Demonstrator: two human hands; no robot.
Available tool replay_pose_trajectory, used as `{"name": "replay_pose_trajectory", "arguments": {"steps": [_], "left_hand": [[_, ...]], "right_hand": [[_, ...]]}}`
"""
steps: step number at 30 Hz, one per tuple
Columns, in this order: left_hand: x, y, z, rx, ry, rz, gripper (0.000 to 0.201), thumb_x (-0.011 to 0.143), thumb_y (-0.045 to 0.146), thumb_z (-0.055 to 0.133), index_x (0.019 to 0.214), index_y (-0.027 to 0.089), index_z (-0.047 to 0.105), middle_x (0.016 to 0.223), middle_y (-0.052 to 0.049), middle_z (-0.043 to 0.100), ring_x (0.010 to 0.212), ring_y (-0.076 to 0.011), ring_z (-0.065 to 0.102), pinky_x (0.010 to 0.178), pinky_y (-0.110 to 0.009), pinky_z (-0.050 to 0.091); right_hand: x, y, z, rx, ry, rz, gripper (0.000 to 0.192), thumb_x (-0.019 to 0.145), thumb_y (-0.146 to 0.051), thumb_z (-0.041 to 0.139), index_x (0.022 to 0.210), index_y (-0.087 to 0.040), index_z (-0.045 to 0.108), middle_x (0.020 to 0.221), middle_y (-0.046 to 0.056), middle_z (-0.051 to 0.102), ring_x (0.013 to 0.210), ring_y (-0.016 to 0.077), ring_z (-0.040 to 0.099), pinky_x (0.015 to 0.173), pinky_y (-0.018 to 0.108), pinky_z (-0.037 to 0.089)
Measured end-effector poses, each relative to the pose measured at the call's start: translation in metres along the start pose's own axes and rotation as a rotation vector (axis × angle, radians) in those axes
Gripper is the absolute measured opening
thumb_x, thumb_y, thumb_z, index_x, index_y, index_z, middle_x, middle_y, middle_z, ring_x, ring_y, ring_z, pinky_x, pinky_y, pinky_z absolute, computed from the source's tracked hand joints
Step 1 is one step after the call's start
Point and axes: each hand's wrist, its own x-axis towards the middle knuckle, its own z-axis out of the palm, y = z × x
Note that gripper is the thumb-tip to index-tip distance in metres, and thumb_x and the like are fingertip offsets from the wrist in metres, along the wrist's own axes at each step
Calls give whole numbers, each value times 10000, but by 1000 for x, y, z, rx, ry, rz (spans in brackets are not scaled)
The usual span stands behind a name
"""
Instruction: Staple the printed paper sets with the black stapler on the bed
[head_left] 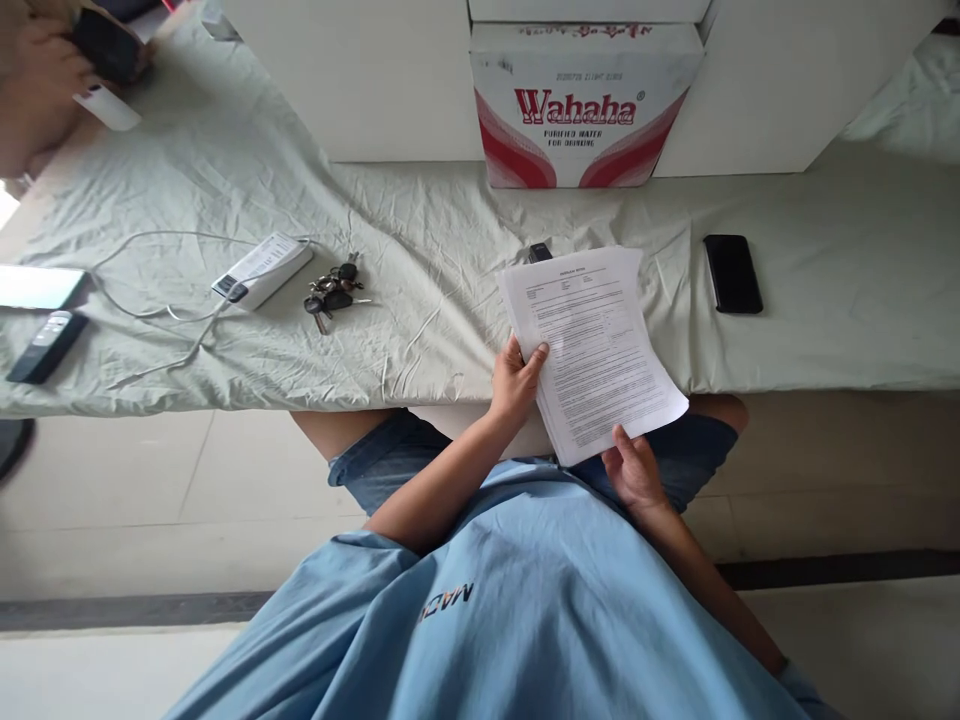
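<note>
A stack of printed white papers (592, 345) is held over the front edge of a cloth-covered table (420, 330), tilted slightly. My left hand (516, 378) grips the stack's left edge, thumb on top. My right hand (634, 468) holds its bottom edge near the lower corner. A small black object (539, 252) peeks out just behind the top of the papers. I am seated, with my knees under the table edge.
A black phone (732, 273) lies to the right, a bunch of keys (334, 290) and a white power bank (262, 270) with cable to the left. A remote (46, 346) lies far left. A Wahaha carton (585, 105) stands at the back. Another person's hand (41, 85) is at top left.
</note>
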Motion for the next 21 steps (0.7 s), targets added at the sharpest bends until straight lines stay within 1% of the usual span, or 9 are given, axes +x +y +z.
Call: {"name": "replay_pose_trajectory", "arguments": {"steps": [3,5,6,9,11,13,15,18,21], "left_hand": [[3,0,-9,-86,-46,-36,615,902,665,965,1313,271,731,1416,-126,875,1323,-335,853,1200,-552,707],[15,6,-21,-75,-73,-4,662,828,623,1033,1306,282,727,1362,-119,878,1317,-341,853,1197,-561,706],[23,12,-28,-56,-99,38,685,829,631,1031,1330,286,717,1364,-124,869,1345,-349,843,1200,-567,703],[54,37,-49,29,-123,190,729,873,721,976,1388,292,689,1303,-123,845,1343,-361,837,1138,-555,720],[75,55,-62,108,-138,211,793,830,750,1007,1409,311,689,1222,-85,838,1244,-343,855,1067,-529,733],[91,69,-72,161,-191,179,837,755,696,1083,1403,312,719,1157,-62,832,1193,-339,857,1026,-522,737],[100,76,-77,170,-264,146,767,705,574,1136,1315,271,783,1084,-65,823,1185,-360,851,1010,-546,740],[102,78,-77,203,-364,69,587,675,428,1149,1136,215,857,988,-91,818,1155,-386,842,984,-561,736],[100,74,-71,248,-485,57,486,721,535,1117,1000,207,891,1031,-141,861,1050,-338,850,945,-507,724]], "right_hand": [[14,-20,0,-126,147,-175,635,836,-614,1042,1381,-345,860,1488,53,878,1589,372,724,1437,642,526],[23,-45,-12,-326,206,-358,590,856,-596,1032,1370,-356,871,1550,44,848,1682,364,643,1545,642,359],[28,-61,-19,-434,221,-457,563,862,-607,1023,1351,-367,879,1547,47,846,1695,367,628,1562,637,322],[46,-116,-36,-717,219,-730,511,904,-693,958,1268,-339,900,1334,105,901,1521,412,755,1519,664,399],[59,-150,-41,-863,188,-853,488,945,-761,886,1158,-323,906,1160,119,904,1417,423,806,1447,671,497],[71,-175,-43,-916,122,-877,503,963,-803,842,1083,-318,898,1055,124,884,1322,413,838,1293,641,638],[80,-188,-43,-926,46,-819,553,913,-828,885,1093,-305,897,1013,110,875,1168,389,867,1102,595,726],[89,-191,-43,-922,-34,-675,619,811,-820,982,1122,-290,907,968,68,874,906,322,848,887,522,743],[90,-186,-42,-912,-97,-607,515,863,-765,972,1089,-304,923,990,50,889,876,286,836,852,467,726]]}}
